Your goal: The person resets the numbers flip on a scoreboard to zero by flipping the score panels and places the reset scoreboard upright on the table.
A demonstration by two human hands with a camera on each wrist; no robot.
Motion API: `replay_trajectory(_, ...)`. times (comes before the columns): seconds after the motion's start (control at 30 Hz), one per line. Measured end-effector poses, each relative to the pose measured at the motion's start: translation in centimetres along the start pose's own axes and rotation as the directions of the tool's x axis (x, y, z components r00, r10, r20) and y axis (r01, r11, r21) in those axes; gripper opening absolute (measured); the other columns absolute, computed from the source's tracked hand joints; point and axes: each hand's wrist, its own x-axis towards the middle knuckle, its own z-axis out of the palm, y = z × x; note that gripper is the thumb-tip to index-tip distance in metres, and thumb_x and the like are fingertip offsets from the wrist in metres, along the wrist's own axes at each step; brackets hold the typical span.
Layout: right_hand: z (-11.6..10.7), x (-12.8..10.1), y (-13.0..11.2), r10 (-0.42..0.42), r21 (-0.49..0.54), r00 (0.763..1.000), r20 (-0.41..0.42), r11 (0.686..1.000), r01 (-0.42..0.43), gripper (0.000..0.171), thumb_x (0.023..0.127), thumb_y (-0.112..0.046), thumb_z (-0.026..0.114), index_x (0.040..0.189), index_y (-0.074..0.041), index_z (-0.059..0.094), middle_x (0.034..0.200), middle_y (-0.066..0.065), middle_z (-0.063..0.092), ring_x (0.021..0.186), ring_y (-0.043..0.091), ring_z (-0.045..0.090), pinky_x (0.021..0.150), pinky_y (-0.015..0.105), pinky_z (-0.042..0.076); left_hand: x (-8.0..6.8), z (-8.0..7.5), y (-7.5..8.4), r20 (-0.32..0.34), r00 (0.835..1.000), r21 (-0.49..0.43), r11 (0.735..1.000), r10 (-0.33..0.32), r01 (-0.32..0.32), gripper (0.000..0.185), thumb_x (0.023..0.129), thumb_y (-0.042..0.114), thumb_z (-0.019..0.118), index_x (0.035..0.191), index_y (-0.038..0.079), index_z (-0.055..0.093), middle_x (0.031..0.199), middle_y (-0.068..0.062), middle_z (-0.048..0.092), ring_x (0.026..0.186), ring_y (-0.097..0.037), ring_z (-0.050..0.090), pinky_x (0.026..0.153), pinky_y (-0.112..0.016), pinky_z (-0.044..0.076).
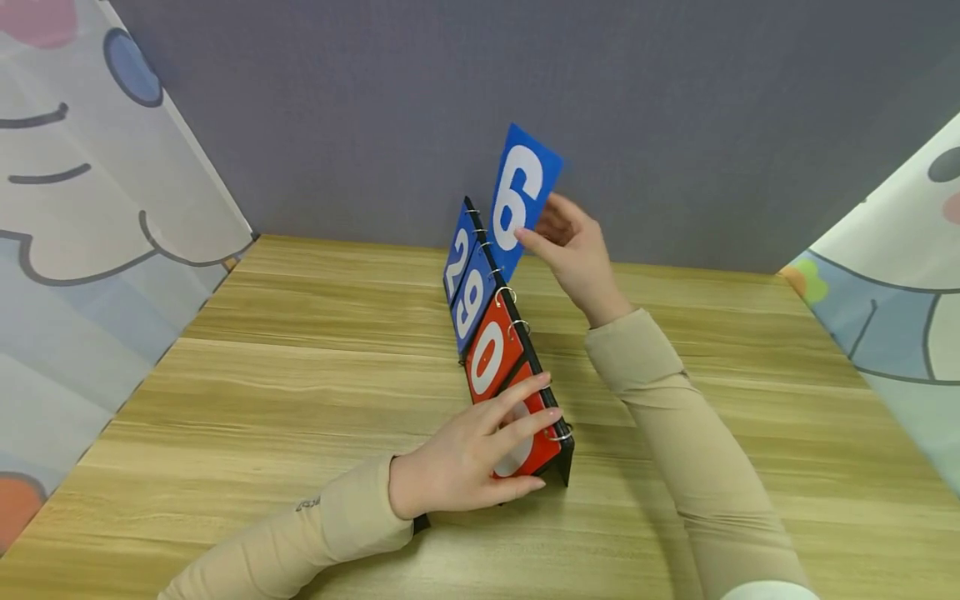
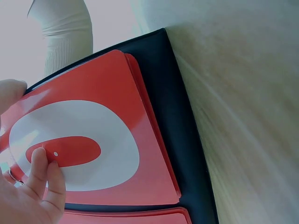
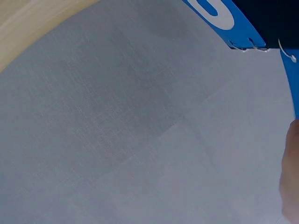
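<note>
A flip scoreboard [image 1: 525, 342] with a black frame and ring-bound number cards stands on the table, running away from me. My right hand [image 1: 573, 246] pinches a raised blue number card [image 1: 528, 162] showing a white 6, thumb on its face and fingers behind. Only a bit of that hand [image 3: 290, 172] shows in the right wrist view. Across the near red card [image 1: 536, 450], my left hand [image 1: 465, 458] lies with fingers extended and tips at the board's top edge. In the left wrist view, two fingers touch the white 0 on the red card [image 2: 107, 79].
Blue cards with a 2 [image 1: 457, 265] and another digit [image 1: 470, 300] hang at the far end, then a red 0 card [image 1: 487, 354]. Behind the wooden table [image 1: 300, 375] rises a grey partition [image 1: 337, 125]. Cartoon-printed sheets [image 1: 90, 208] flank both sides.
</note>
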Motion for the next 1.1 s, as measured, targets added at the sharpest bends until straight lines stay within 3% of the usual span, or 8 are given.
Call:
replay_trajectory(0.13,0.1,-0.2,0.5,0.045,-0.137,0.998,0.046,0.99,-0.038,0.033,0.087,-0.016,0.069,0.117,-0.002,0.065,0.105,0.009,0.07,0.089,0.011,0.065,0.084,0.028,0.051,0.0,0.0,0.0,-0.001,1.0,-0.007,1.0,0.003,-0.003,0.076,0.083,0.032,0.073,0.142,0.015,0.028,0.151,-0.017,0.025,0.076,-0.007,0.05,0.072,-0.013,0.042)
replay_trajectory(0.27,0.4,-0.3,0.9,0.064,-0.196,0.995,0.079,0.98,-0.048,0.033,0.086,-0.016,0.07,0.115,0.0,0.067,0.109,0.015,0.069,0.09,0.016,0.066,0.083,0.03,0.052,0.0,0.0,0.0,0.002,1.0,-0.007,1.0,0.005,-0.005,0.076,0.084,0.032,0.072,0.143,0.015,0.027,0.151,-0.017,0.025,0.077,-0.007,0.049,0.072,-0.014,0.042)
replay_trajectory(0.43,1.0,-0.5,1.4,-0.026,-0.276,0.981,0.192,0.958,0.079,0.026,0.086,-0.012,0.069,0.11,0.0,0.07,0.113,0.015,0.067,0.1,0.023,0.065,0.087,0.035,0.052,-0.1,0.0,-0.1,0.001,1.0,-0.002,1.0,0.007,-0.007,0.075,0.086,0.034,0.07,0.144,0.016,0.026,0.151,-0.017,0.025,0.078,-0.006,0.049,0.073,-0.014,0.042)
replay_trajectory(0.57,1.5,-0.5,1.6,-0.131,-0.381,0.951,0.279,0.894,0.234,0.018,0.086,-0.011,0.069,0.102,-0.003,0.073,0.109,0.012,0.069,0.105,0.023,0.062,0.09,0.038,0.05,-0.1,0.0,-0.1,0.007,1.0,-0.007,1.0,0.003,-0.003,0.075,0.086,0.034,0.069,0.145,0.016,0.026,0.152,-0.017,0.024,0.078,-0.006,0.05,0.073,-0.014,0.043)
replay_trajectory(0.7,1.8,-0.3,1.4,-0.163,-0.44,0.929,0.332,0.845,0.305,0.015,0.085,-0.012,0.071,0.098,-0.005,0.075,0.104,0.011,0.071,0.104,0.022,0.062,0.091,0.036,0.049,0.0,0.0,0.0,0.012,1.0,-0.011,1.0,-0.002,0.002,0.076,0.086,0.033,0.07,0.145,0.016,0.025,0.152,-0.017,0.024,0.079,-0.007,0.05,0.073,-0.014,0.042)
replay_trajectory(0.87,2.0,0.1,0.9,-0.11,-0.502,0.887,0.449,0.79,0.352,0.015,0.084,-0.015,0.073,0.096,-0.006,0.076,0.103,0.009,0.071,0.102,0.022,0.059,0.088,0.036,0.047,0.1,0.0,0.0,0.012,1.0,-0.012,1.0,0.0,0.0,0.076,0.085,0.032,0.071,0.144,0.014,0.026,0.151,-0.017,0.025,0.078,-0.008,0.05,0.073,-0.015,0.043)
replay_trajectory(1.1,2.4,1.1,0.2,-0.019,-0.555,0.795,0.606,0.706,0.44,0.015,0.085,-0.017,0.071,0.096,-0.008,0.076,0.102,0.007,0.072,0.102,0.022,0.058,0.095,0.038,0.043,0.1,0.0,0.0,0.005,1.0,-0.012,1.0,0.008,-0.008,0.076,0.085,0.031,0.072,0.143,0.014,0.027,0.151,-0.018,0.025,0.077,-0.008,0.05,0.073,-0.014,0.043)
